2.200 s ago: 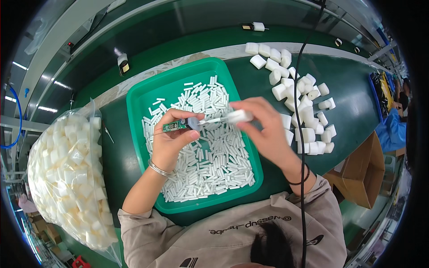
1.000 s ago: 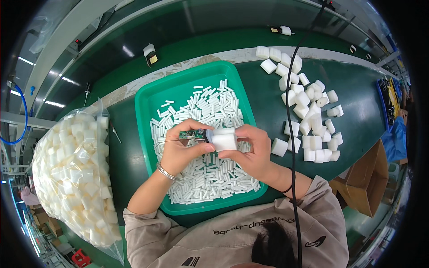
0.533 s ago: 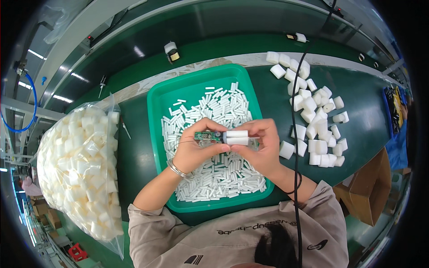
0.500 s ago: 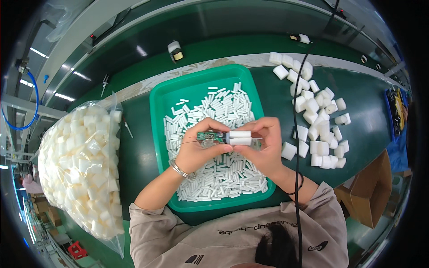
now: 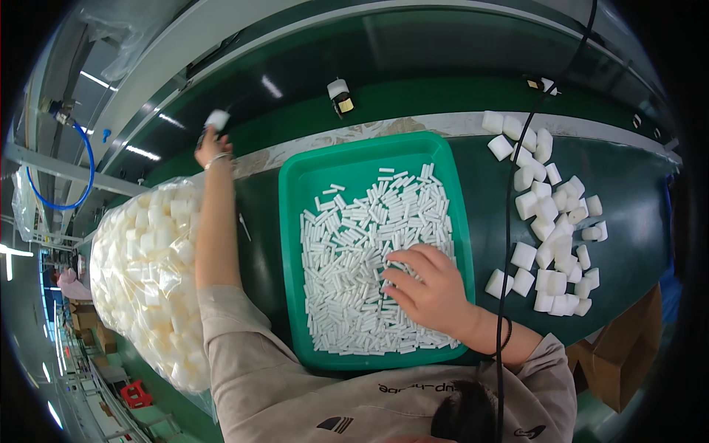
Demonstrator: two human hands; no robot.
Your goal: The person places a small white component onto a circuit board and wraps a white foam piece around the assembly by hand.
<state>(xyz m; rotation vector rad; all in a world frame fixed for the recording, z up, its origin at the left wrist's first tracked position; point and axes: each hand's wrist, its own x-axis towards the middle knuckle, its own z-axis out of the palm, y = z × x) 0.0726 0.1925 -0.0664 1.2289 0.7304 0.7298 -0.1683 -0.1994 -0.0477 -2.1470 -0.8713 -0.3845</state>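
My left hand [image 5: 213, 150] stretches far out to the left over the belt, its fingers closed on a small circuit-board assembly with a white padded end [image 5: 216, 119]. The fingers hide most of its board. Above the green tray [image 5: 288, 244], my right hand [image 5: 432, 288] hovers with fingers curved and apart. Just under its fingertips lies a thick layer of short white rods [image 5: 340, 288]. Whether those fingertips touch any rod I cannot make out.
A clear bag of white foam cylinders [image 5: 151, 273] stands at the left. Loose white foam cylinders [image 5: 545, 210] lie right of the tray, crossed by a hanging black cable [image 5: 507, 244]. Similar assemblies rest on the green belt [image 5: 436, 88]. A cardboard box [image 5: 620, 351] sits low right.
Both hands held the assembly together over the tray. My left hand has carried it far left to the belt, while my right hand has let go and lowered over the rods.
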